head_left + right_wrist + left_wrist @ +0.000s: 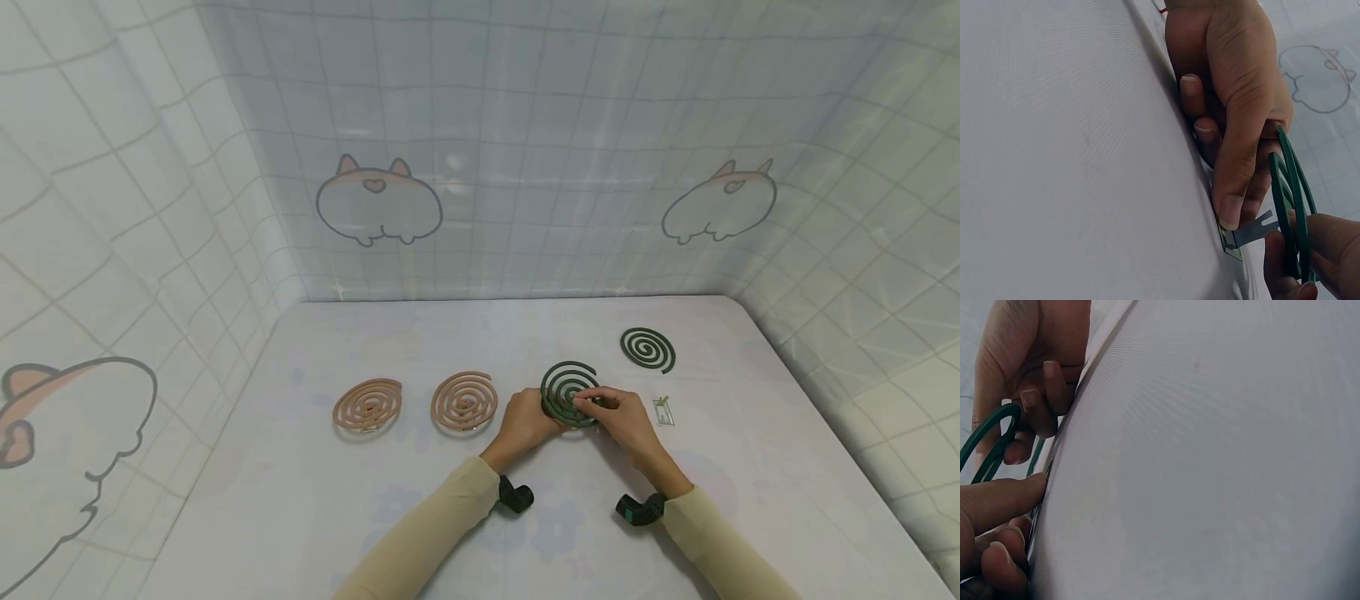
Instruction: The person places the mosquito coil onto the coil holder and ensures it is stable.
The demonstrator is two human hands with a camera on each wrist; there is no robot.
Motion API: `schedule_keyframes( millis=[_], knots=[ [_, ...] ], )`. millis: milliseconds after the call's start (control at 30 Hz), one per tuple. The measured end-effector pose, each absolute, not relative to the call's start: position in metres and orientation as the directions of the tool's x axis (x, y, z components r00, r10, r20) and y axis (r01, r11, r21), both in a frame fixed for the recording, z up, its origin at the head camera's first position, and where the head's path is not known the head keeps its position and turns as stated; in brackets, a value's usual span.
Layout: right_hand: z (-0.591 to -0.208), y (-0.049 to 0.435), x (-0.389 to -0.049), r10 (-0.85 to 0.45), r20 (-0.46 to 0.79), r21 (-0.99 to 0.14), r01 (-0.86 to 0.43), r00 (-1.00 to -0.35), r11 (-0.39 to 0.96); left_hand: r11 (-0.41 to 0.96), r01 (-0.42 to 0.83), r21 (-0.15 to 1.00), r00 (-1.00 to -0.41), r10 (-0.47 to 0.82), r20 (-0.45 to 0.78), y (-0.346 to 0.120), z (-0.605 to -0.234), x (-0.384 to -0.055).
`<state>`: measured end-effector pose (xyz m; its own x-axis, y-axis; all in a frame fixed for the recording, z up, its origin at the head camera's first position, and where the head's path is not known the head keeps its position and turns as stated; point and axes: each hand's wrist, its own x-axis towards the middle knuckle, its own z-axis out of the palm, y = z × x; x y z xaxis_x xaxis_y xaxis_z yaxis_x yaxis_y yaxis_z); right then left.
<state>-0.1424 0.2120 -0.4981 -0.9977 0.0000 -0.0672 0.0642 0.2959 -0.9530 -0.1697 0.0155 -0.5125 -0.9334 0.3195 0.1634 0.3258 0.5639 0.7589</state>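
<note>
My right hand (626,419) pinches a green mosquito coil (550,408) near its centre. Beneath that coil, my left hand (528,419) is partly hidden in the head view. The right wrist view shows a thin metal coil stand (1250,232), its forked upright tilted toward the coil. My left thumb (1230,209) presses the stand's flat base against the table, fingers close behind it. The upright's tip reaches the coil, but I cannot tell whether it has entered it. In the left wrist view, right-hand fingers (1038,412) lie beside the coil's green loops.
Two brown mosquito coils (367,404) sit slightly raised on stands to the left. Another green coil (647,348) lies flat at the back right, with a separate metal stand (663,412) in front of it. Cloth-covered walls (510,167) surround the white table (300,500).
</note>
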Motion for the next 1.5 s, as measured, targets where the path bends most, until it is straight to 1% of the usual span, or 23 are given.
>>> schedule_keyframes(
  millis=[367,600,800,1033,1167,1300,1500],
  knots=[
    [-0.4977,0.2112,-0.1422,0.007,-0.076,-0.948,0.074,-0.997,0.309,0.571,0.323,0.754,-0.937,0.307,0.169,0.0155,-0.512,-0.1695],
    [-0.4966,0.2095,-0.1405,-0.01,-0.061,-0.955,0.056,-0.998,0.29,0.575,0.327,0.75,-0.935,0.31,0.171,0.0154,-0.5123,-0.1698],
    [-0.4975,0.2104,-0.1405,0.0,-0.08,-0.954,0.077,-0.997,0.291,0.575,0.326,0.751,-0.936,0.308,0.17,0.0154,-0.5142,-0.1706],
    [-0.5004,0.2117,-0.1424,-0.012,-0.077,-0.956,0.071,-0.997,0.284,0.572,0.336,0.748,-0.933,0.309,0.183,0.0145,-0.5152,-0.1704],
    [-0.4985,0.2134,-0.1428,-0.007,-0.119,-0.961,0.113,-0.993,0.251,0.562,0.339,0.755,-0.932,0.312,0.186,0.0142,-0.5155,-0.17],
    [-0.4959,0.2161,-0.1436,0.021,-0.172,-0.963,0.173,-0.985,0.205,0.546,0.321,0.774,-0.934,0.318,0.163,0.0137,-0.5161,-0.1692],
    [-0.4955,0.2174,-0.1451,0.022,-0.19,-0.971,0.191,-0.981,0.143,0.533,0.32,0.784,-0.933,0.322,0.162,0.0135,-0.5165,-0.1689]
  ],
)
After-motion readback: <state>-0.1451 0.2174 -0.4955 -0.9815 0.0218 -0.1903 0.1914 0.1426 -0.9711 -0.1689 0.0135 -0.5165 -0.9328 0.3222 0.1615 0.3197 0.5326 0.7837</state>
